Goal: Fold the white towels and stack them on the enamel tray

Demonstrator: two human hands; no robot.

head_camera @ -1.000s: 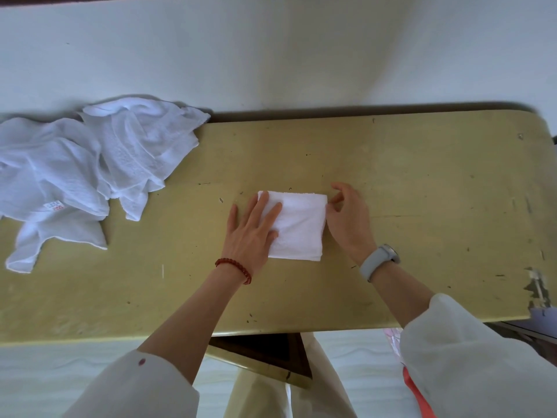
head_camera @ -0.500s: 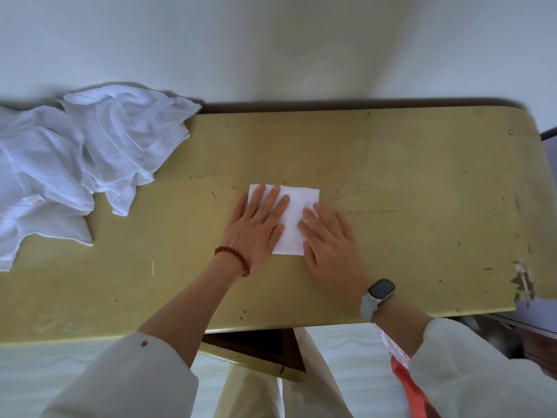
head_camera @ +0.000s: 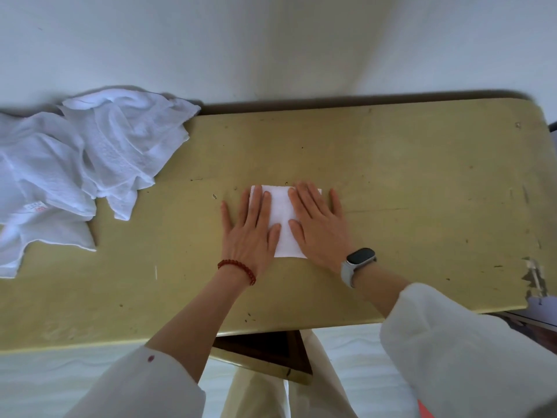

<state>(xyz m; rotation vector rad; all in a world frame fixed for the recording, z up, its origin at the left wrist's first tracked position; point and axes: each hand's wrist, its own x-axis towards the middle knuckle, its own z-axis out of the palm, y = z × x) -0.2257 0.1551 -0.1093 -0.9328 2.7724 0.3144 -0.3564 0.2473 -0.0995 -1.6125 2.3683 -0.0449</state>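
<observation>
— Under both palms, on the table (head_camera: 391, 164), lies the folded towel (head_camera: 281, 218), a small white square. The left hand (head_camera: 250, 233) is flat on its left part, fingers spread and pointing away from the person; the right hand (head_camera: 319, 227) is flat on its right part the same way. Neither pinches anything.

— So which step is this?

— Pressing the last fold flat, I would judge. The square looks finished, so the next move should be to lift it whole and carry it to the enamel tray.

— Where is the tray?

— Not in view, so I cannot say which way to carry. That move calls for a grip under the square from both sides, thumbs on top, so the layers do not slide apart.

— And the rest of the towels?

— A loose heap of white towels (head_camera: 75, 170) lies well to the left of the left hand, spilling past the frame's left side. Those are still unfolded.

— Room to work?

— Plenty. Bare tabletop runs wide to the right of the right hand, out to the rounded corner and a chipped patch (head_camera: 535, 276) near the front edge. Beyond the fingertips the table meets the wall; the near edge lies below the wrists.
</observation>
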